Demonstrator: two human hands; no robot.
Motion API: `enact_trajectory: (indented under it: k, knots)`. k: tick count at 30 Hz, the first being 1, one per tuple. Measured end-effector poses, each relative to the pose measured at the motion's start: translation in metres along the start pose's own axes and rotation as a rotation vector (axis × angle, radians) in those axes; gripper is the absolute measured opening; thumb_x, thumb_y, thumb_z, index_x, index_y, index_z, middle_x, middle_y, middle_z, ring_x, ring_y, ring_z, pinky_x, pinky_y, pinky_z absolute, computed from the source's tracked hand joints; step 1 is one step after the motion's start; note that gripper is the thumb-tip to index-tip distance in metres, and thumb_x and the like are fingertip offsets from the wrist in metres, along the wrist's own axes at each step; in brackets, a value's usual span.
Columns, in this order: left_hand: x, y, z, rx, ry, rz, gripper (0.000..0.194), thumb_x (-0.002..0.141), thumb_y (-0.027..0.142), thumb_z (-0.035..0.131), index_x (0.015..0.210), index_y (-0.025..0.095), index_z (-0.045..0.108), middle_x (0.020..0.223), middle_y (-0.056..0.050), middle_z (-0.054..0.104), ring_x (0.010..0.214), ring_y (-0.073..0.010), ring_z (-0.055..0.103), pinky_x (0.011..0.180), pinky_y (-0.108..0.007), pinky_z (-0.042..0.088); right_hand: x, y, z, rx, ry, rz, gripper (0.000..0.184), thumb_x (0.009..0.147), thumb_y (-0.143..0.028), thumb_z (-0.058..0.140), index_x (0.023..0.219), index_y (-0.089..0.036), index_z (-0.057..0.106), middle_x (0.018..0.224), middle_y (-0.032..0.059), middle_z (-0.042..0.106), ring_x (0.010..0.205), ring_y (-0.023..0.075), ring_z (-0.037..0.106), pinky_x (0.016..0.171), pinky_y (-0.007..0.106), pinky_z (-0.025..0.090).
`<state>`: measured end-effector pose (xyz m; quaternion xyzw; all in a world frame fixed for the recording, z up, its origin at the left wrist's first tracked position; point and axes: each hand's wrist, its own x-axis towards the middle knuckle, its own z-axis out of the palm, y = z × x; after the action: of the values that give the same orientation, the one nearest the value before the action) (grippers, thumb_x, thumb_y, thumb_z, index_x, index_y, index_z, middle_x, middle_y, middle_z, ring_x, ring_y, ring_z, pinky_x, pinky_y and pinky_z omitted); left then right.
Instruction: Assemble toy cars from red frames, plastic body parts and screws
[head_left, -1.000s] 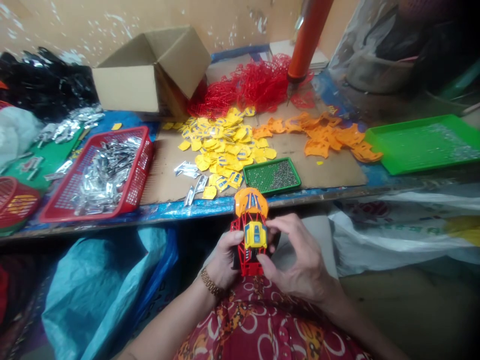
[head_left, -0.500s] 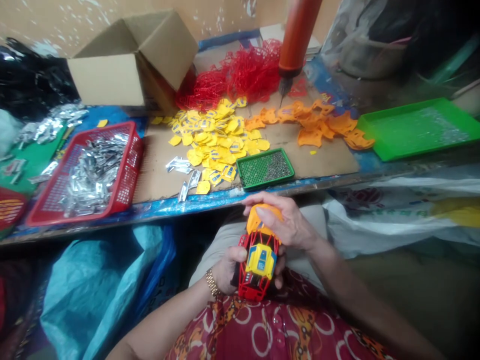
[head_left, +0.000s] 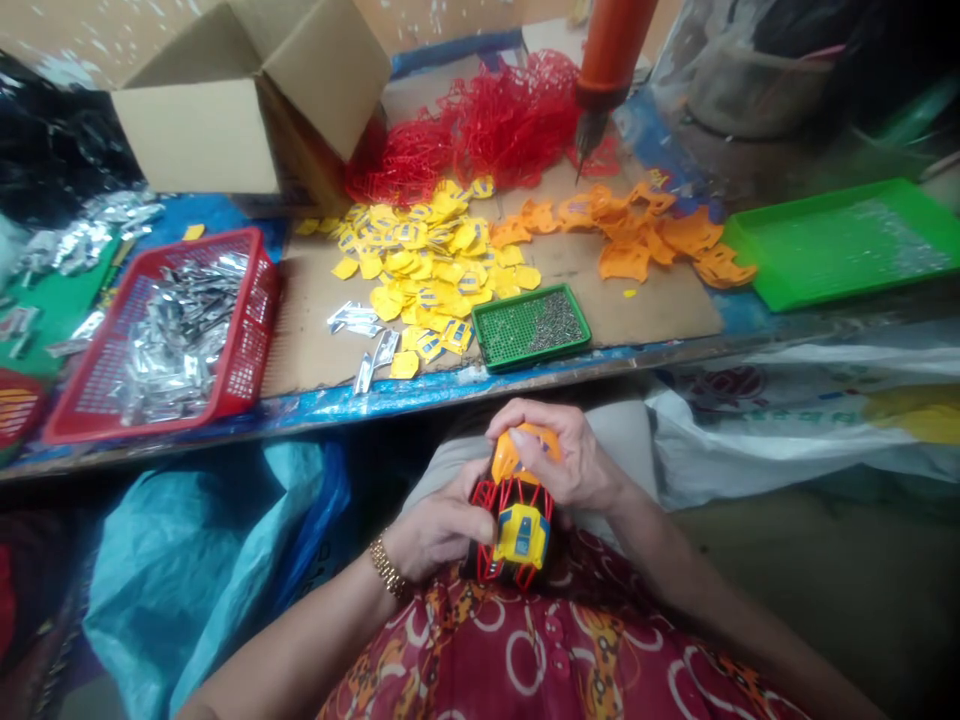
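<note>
1. Two hands hold one toy car (head_left: 521, 535), just in front of my shirt (head_left: 525, 650): my left hand (head_left: 442, 525) grips its side, my right hand (head_left: 566, 455) curls over its orange end.
2. Beyond both hands runs the blue table edge (head_left: 360, 400), with a dark gap below; a teal bag (head_left: 187, 570) fills the space left of my left forearm.
3. Past my right hand, an orange tool (head_left: 611, 55) hangs point-down near orange pieces (head_left: 630, 235); yellow pieces (head_left: 435, 260) lie farther left.
4. Ahead, a small green basket (head_left: 506, 335) holds tiny metal bits; leftward, a red basket (head_left: 259, 290) holds silvery parts.
</note>
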<state>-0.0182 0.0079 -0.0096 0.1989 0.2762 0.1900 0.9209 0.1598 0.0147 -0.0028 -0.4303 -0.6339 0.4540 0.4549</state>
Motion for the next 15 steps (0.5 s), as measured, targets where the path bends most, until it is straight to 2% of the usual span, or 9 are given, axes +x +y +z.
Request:
enact_trajectory:
  k: [4, 10, 13, 15]
  knots:
    - [-0.001, 0.003, 0.007, 0.081, 0.002, 0.001, 0.061, 0.06, 0.015, 0.082, 0.118, 0.019, 0.064, 0.093, -0.005, 0.074, 0.081, -0.025, 0.073, 0.07, -0.029, 0.057, -0.002, 0.0, 0.0, -0.021, 0.024, 0.0, 0.018, 0.089, -0.026, 0.049, 0.091, -0.016, 0.065, 0.083, 0.0049, 0.068, 0.073, 0.0143, 0.063, 0.067, 0.027, 0.05]
    - [-0.003, -0.001, 0.008, 0.147, 0.052, 0.049, 0.057, 0.066, 0.018, 0.081, 0.119, 0.02, 0.062, 0.099, -0.006, 0.073, 0.081, -0.0237, 0.073, 0.073, -0.031, 0.058, -0.001, 0.005, 0.001, -0.074, 0.052, -0.014, 0.022, 0.091, -0.028, 0.047, 0.092, -0.016, 0.065, 0.084, 0.0064, 0.066, 0.076, 0.0166, 0.062, 0.07, 0.031, 0.052]
    - [-0.004, 0.0, 0.009, 0.116, 0.067, 0.067, 0.054, 0.067, 0.021, 0.08, 0.119, 0.021, 0.062, 0.096, -0.004, 0.074, 0.076, -0.0225, 0.072, 0.071, -0.031, 0.058, -0.005, -0.001, -0.004, -0.19, 0.119, -0.126, 0.024, 0.089, -0.028, 0.049, 0.105, -0.017, 0.064, 0.103, 0.0098, 0.066, 0.099, 0.0226, 0.062, 0.089, 0.041, 0.052]
    - [-0.004, 0.002, 0.009, 0.082, 0.098, 0.099, 0.051, 0.067, 0.021, 0.08, 0.116, 0.021, 0.063, 0.092, -0.002, 0.074, 0.074, -0.0208, 0.072, 0.069, -0.028, 0.057, -0.012, -0.009, -0.009, -0.283, 0.18, -0.205, 0.036, 0.084, -0.029, 0.056, 0.118, -0.018, 0.059, 0.118, 0.0119, 0.062, 0.115, 0.0275, 0.056, 0.099, 0.048, 0.047]
